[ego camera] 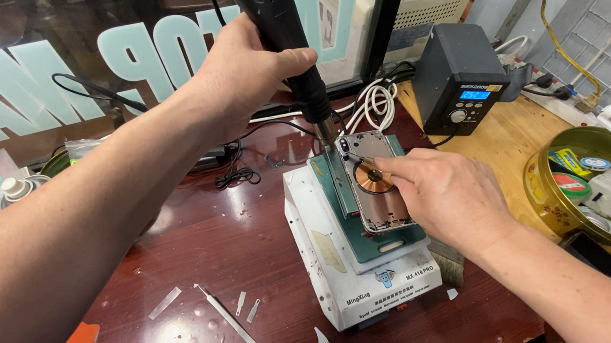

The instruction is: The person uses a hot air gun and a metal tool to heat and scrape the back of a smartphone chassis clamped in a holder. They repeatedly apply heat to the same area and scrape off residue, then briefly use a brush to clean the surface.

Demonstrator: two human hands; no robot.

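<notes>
Dark red glossy workbench (229, 264) carries a white heating platform (340, 268); left hand (243, 79) wraps the black hot-air gun (276, 12) downward, right hand (449, 196) pinches thin metal tweezers (355, 157) over the opened phone back (371, 185), steadying it.

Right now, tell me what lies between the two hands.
In the head view, the heat gun's nozzle and the opened phone's top corner lie between the left hand and right hand.

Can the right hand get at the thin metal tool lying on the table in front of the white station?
Probably yes. The right hand rests on the opened phone, and the thin metal tool lies bare on the table with nothing between, though it seems to be holding tweezers.
</notes>
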